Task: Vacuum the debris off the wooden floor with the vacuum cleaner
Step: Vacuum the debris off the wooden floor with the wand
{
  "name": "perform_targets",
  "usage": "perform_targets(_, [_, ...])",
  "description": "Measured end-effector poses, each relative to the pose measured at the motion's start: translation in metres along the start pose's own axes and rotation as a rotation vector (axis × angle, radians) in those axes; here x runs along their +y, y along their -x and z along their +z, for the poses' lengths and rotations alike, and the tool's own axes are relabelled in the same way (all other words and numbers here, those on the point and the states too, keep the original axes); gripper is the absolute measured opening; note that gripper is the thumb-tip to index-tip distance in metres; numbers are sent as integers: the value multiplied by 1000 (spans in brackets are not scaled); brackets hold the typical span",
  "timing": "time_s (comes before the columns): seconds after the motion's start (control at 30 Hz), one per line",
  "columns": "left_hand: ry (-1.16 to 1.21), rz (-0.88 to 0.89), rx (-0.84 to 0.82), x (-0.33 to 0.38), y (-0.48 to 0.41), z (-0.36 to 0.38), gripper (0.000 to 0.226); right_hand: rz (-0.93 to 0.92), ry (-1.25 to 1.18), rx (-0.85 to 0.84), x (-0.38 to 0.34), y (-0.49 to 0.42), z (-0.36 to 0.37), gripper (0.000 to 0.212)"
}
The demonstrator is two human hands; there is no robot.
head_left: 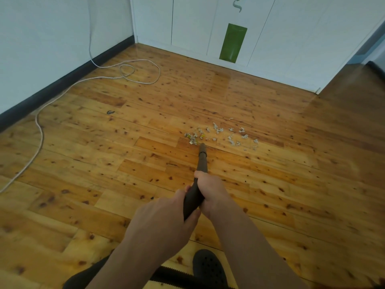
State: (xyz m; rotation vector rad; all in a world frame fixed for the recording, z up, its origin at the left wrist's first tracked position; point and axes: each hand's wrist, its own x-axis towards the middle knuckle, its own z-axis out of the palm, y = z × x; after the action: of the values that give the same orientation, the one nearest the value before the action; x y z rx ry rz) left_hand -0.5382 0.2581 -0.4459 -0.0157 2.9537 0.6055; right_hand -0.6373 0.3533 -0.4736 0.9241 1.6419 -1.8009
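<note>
Both hands are clenched around the brown vacuum tube (201,163). The left hand (164,215) grips its near, thicker end, and the right hand (211,190) wraps it just ahead, the two hands touching. From the hands the tube runs towards twelve o'clock, sloping down to the wooden floor (104,184).

Its tip (202,147) sits at the near left edge of the debris (220,134), a loose scatter of pale scraps with a few yellow bits. The scatter spreads from the tip out towards two o'clock. Whether the tip touches the nearest scraps cannot be told.

A black ribbed hose (173,274) lies across the floor at six o'clock, beside a black shoe (208,265) with holes in its top.

A white cord (40,132) trails along the floor at nine o'clock, loops at eleven o'clock and climbs the wall. A small dark fleck (110,112) lies at ten o'clock from the tip.

White cupboard doors (187,24) stand at twelve o'clock, one carrying a green panel (233,43). A dark skirting board (62,80) runs along the left wall.
</note>
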Motion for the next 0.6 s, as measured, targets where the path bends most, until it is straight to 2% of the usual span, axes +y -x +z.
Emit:
perform_targets(0.3, [-32,-36,51,-9,4,-2,39,-24,27,-32,3,-1,15,22])
perform_targets(0.6, [-29,-89,22,-23,11,-11,41,-40,70,-58,9,0,37,25])
